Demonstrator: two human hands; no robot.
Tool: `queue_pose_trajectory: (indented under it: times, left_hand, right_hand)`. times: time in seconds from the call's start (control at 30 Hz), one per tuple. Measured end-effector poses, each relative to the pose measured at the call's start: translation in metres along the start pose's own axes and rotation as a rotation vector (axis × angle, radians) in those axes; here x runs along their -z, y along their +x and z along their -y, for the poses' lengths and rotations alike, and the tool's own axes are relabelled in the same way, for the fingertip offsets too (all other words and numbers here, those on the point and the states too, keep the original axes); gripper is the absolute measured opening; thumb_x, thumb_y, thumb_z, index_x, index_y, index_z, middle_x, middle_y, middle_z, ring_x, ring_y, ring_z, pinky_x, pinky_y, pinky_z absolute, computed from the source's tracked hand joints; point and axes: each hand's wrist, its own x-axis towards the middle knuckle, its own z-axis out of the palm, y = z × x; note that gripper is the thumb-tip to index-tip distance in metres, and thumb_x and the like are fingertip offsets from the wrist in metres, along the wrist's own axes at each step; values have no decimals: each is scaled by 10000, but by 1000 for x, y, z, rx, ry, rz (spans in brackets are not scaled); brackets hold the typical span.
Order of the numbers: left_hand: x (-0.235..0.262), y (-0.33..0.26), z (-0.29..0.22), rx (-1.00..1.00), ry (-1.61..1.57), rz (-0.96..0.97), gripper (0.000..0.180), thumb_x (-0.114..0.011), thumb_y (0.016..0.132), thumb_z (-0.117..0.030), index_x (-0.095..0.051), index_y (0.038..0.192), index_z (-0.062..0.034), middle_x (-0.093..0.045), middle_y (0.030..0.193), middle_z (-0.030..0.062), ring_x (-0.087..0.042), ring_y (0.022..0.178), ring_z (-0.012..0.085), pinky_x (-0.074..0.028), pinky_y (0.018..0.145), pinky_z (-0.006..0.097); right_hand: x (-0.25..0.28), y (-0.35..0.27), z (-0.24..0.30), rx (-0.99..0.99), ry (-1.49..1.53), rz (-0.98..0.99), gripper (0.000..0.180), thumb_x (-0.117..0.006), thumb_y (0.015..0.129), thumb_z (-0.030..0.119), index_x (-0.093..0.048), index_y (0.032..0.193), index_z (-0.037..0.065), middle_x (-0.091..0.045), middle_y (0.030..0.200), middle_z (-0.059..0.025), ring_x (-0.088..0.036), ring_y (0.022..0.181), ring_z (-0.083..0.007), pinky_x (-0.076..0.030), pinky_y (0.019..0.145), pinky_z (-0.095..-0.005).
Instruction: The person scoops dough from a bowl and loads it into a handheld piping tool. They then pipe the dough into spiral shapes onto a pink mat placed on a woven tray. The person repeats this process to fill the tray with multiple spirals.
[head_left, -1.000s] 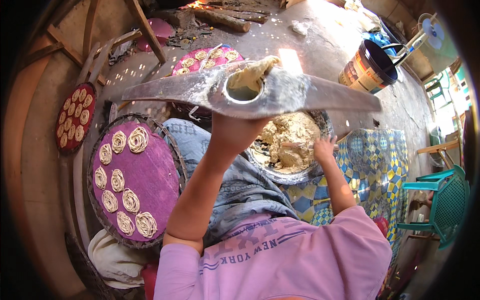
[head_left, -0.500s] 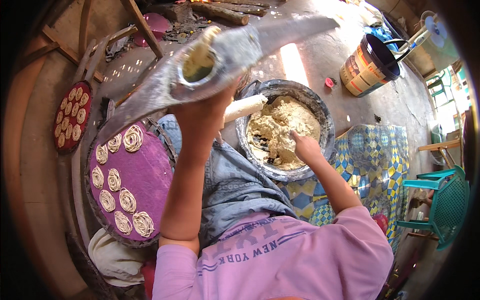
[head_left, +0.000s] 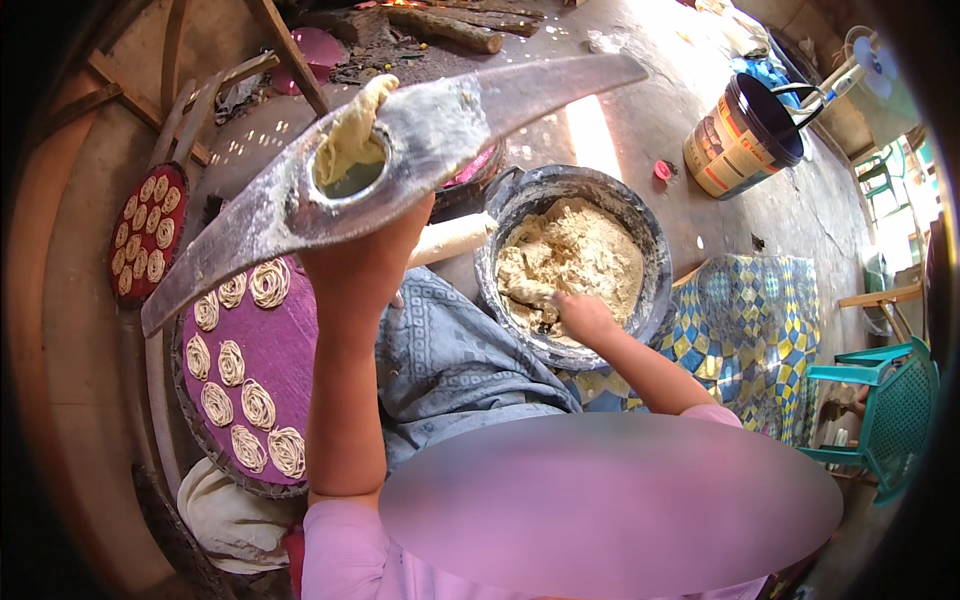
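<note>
My left hand (head_left: 365, 255) is closed under a grey metal dough press (head_left: 440, 120) with two long wing handles, raised and tilted. Soft dough (head_left: 355, 130) sticks up from the press's round opening. Beside my left wrist a pale, dough-coated rod (head_left: 455, 238) juts out; whether the hand holds it too is hidden. My right hand (head_left: 588, 318) is down in a dark basin (head_left: 655, 290), its fingers closed on part of the pale, lumpy dough (head_left: 590, 250). Left of my arm, a round purple-covered tray (head_left: 275, 345) carries several coils of dough strands.
A smaller red tray (head_left: 148, 203) with more coils lies at the far left. A black-rimmed bucket (head_left: 738, 135) stands at the back right, near a small pink cap (head_left: 662, 171). Patterned sheeting (head_left: 755, 320) and a green plastic chair (head_left: 895, 415) are on the right. Logs (head_left: 445, 30) lie at the back.
The press has moved left and slightly down with my left hand, and shows more steadily. My right hand has shifted left and down within the basin, its pointing fingers now closed in the dough.
</note>
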Motion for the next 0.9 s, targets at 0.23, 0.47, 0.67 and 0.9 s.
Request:
queue_pose_trajectory:
  times: [0.23,0.47,0.67,0.9]
  left_hand:
    - [7,-9,2,88,-87,-45,355,-746,771,-59,-641,1100,22,-655,1121,88,-619,1031,183,-441,951,337]
    - [6,-8,9,-69,249,15,433,-754,788,-70,-602,1183,20,-640,1175,97,-613,1072,182,-436,974,337]
    - [12,-12,12,124,-99,-59,432,-743,807,-81,-592,1200,19,-634,1193,98,-610,1087,181,-439,978,342]
    - [13,-16,13,-52,219,-68,433,-753,792,-71,-597,1186,17,-637,1183,89,-611,1078,178,-437,975,333]
  right_hand:
    - [8,46,9,-312,130,-68,237,-483,876,125,-620,1029,7,-687,940,-200,-692,836,-315,-567,692,-408]
    - [44,0,-20,-121,-51,-26,268,-446,877,103,-637,1050,29,-684,943,-196,-677,888,-357,-540,766,-456]
    - [59,69,-70,-355,-79,-233,237,-470,888,109,-651,995,-3,-698,892,-195,-699,818,-334,-555,722,-433]
    - [2,119,-33,-240,-193,-116,248,-488,914,112,-626,1053,-40,-702,914,-183,-707,792,-280,-576,623,-355]
